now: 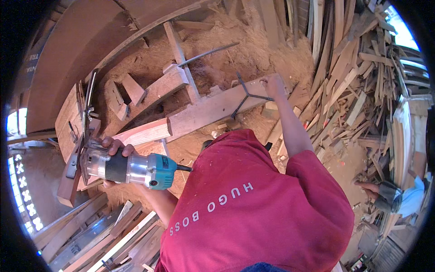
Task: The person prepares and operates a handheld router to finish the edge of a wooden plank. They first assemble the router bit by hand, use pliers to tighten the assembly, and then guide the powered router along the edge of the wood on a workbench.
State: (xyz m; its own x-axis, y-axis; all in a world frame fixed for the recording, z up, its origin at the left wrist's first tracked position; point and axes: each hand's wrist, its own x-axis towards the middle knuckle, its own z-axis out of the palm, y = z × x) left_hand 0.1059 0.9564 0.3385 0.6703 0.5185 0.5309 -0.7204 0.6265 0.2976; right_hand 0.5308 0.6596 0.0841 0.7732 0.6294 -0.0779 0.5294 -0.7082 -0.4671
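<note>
My left hand is wrapped round the dark grip of a hand router with a silver body and teal motor cap. The router lies sideways, its base toward a dark wooden block and a long thin metal piece on the left. Farther off on the right, my right hand is at the end of a long plank, fingers bent and closed; anything in them is hidden. Beside that hand, a black three-armed wrench lies across the plank, one arm reaching near my wrist.
A pale wood block and a curved wooden piece lie ahead amid sawdust. Boards are stacked at lower left. Offcuts heap up on the right, where another person is. A large brown panel stands far left.
</note>
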